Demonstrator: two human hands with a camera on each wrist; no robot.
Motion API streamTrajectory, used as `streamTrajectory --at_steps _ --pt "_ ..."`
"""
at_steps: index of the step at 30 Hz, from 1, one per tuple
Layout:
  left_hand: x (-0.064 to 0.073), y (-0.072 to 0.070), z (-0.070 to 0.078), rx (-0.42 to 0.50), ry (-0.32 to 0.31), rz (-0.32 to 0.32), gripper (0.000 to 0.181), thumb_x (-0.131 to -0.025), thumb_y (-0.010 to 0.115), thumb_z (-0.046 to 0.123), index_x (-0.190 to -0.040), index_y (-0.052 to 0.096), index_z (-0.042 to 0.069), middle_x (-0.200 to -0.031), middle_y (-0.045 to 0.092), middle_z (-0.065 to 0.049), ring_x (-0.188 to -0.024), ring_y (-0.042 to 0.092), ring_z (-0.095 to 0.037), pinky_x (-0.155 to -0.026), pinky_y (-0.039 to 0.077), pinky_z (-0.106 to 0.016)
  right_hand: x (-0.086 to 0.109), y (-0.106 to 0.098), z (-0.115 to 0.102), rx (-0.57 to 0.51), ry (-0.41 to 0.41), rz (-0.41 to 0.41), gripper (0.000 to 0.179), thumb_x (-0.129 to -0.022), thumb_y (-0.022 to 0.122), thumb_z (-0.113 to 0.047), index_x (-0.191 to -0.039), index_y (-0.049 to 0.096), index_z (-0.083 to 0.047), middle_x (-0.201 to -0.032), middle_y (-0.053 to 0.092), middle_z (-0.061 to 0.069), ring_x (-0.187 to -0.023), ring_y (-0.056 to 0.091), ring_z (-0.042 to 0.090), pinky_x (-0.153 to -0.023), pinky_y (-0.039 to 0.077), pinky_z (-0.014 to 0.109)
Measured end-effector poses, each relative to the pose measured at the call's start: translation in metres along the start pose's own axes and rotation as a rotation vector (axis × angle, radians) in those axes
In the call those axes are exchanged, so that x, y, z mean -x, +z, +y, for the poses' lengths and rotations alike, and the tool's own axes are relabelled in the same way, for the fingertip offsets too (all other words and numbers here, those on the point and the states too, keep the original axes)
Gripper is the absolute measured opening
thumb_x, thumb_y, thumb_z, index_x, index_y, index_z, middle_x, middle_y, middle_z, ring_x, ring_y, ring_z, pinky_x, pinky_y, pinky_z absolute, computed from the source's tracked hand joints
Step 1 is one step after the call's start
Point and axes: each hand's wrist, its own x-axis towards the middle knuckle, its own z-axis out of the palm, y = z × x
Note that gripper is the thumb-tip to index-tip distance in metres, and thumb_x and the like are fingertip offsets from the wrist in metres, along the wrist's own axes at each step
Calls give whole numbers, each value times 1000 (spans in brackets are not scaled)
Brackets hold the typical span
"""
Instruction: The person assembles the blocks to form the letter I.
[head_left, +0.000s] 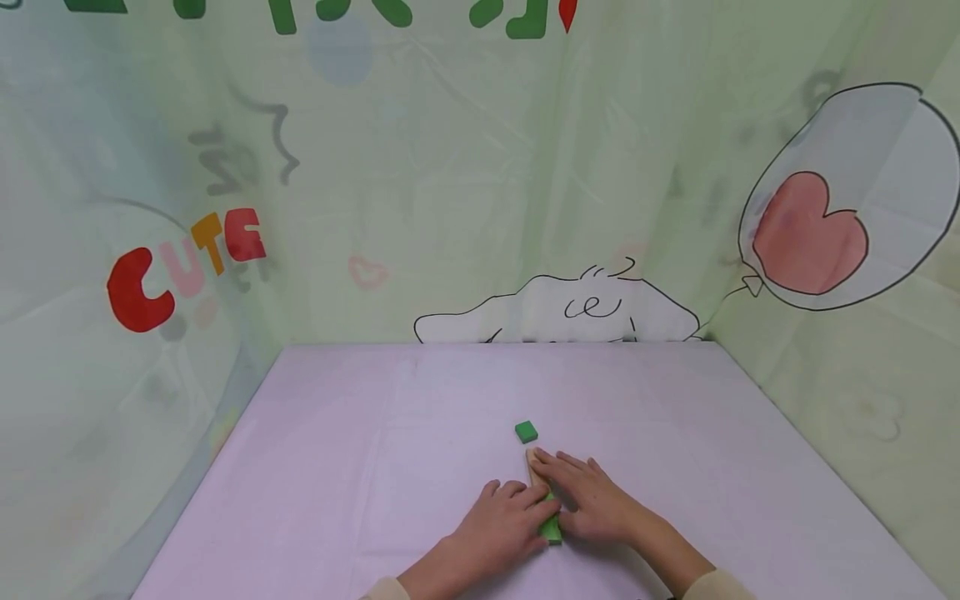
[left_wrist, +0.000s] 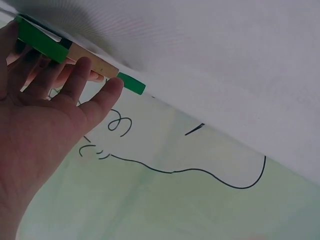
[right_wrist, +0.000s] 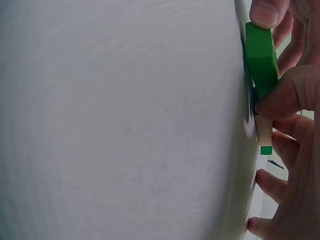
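Note:
A long green block (head_left: 552, 531) lies on the table in line with a plain wooden block (head_left: 534, 473). My left hand (head_left: 504, 527) holds the green block, thumb at its near end and fingers along its left side and top. From the other side, my right hand (head_left: 600, 504) grips the wooden block, with its index fingertip at the far end and its thumb near where the blocks meet. The left wrist view shows the green block (left_wrist: 42, 40) and wooden block (left_wrist: 92, 60) end to end. Just beyond them sits a small green square block (head_left: 527, 432).
The blocks lie on a pale lilac tabletop (head_left: 360, 467). Printed curtains surround its back and sides, with a line-drawn figure (head_left: 555, 312) behind the far edge and a balloon drawing (head_left: 847, 200) at the right.

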Motion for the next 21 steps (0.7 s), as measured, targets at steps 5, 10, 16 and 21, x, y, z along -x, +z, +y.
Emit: streamTrajectory --at_steps 5,10,16,21 --pt "0 1 2 -31 -11 24 46 -98 67 49 -142 58 37 -142 55 14 -124 58 -12 -96 50 -43 -1 1 0 7 2 2 73 -83 63 -17 -155 48 -11 -165 41 8 -147 40 48 -107 23 84" --pt "0 4 4 -62 -18 49 46 -97 69 50 -140 57 38 -141 56 15 -122 59 -12 -96 51 -45 -2 1 0 -2 8 -3 73 -83 64 -17 -154 49 -13 -165 41 8 -147 40 47 -107 22 84" --pt "0 2 5 -93 -24 56 46 -96 69 50 -139 58 38 -141 56 15 -121 59 -12 -95 51 -44 -2 1 1 7 20 -5 72 -84 64 -18 -154 49 -13 -165 41 7 -147 40 47 -107 22 84" --pt "0 4 5 -104 -18 53 47 -96 69 51 -139 57 38 -140 56 15 -119 59 -12 -94 51 -43 -3 3 1 8 36 -14 73 -84 63 -17 -155 48 -13 -166 39 6 -149 38 45 -109 20 83"
